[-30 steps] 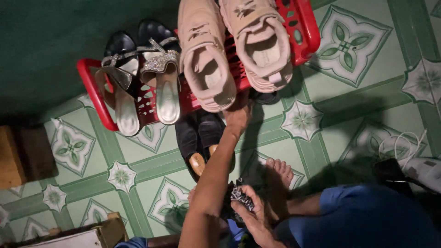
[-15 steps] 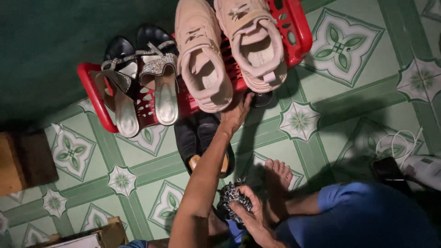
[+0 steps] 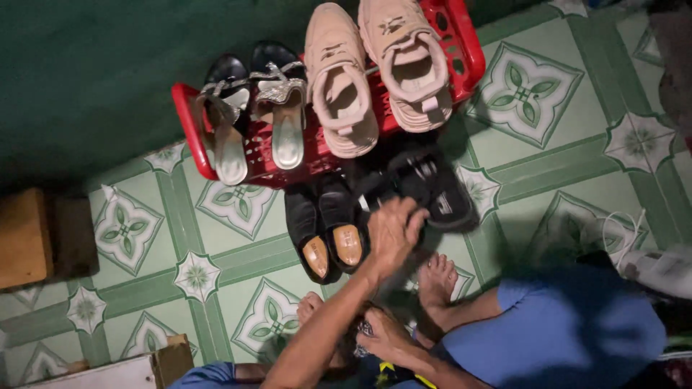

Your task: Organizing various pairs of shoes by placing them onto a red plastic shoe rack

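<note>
My left hand (image 3: 393,232) reaches forward and grips the heel end of a black sneaker (image 3: 432,189) lying on the green patterned floor tiles just in front of the red plastic shoe rack (image 3: 189,130). My right hand (image 3: 380,336) stays low near my bare feet (image 3: 437,277), closed on a dark patterned cloth (image 3: 360,330) that is mostly hidden. A pair of black shoes with tan insoles (image 3: 324,229) sits on the floor just left of my left hand.
On the rack stand a pair of beige sneakers (image 3: 375,79) and silver glittery sandals (image 3: 256,119). A wooden block (image 3: 25,238) lies at the left, a cardboard box (image 3: 137,367) at the bottom left, a white cable (image 3: 627,227) at the right. The dark green wall (image 3: 94,72) is behind the rack.
My left hand drew back from under the rack, and the black sneaker now lies out on the floor in its grip. The view shifted, and my right hand with the cloth dropped lower.
</note>
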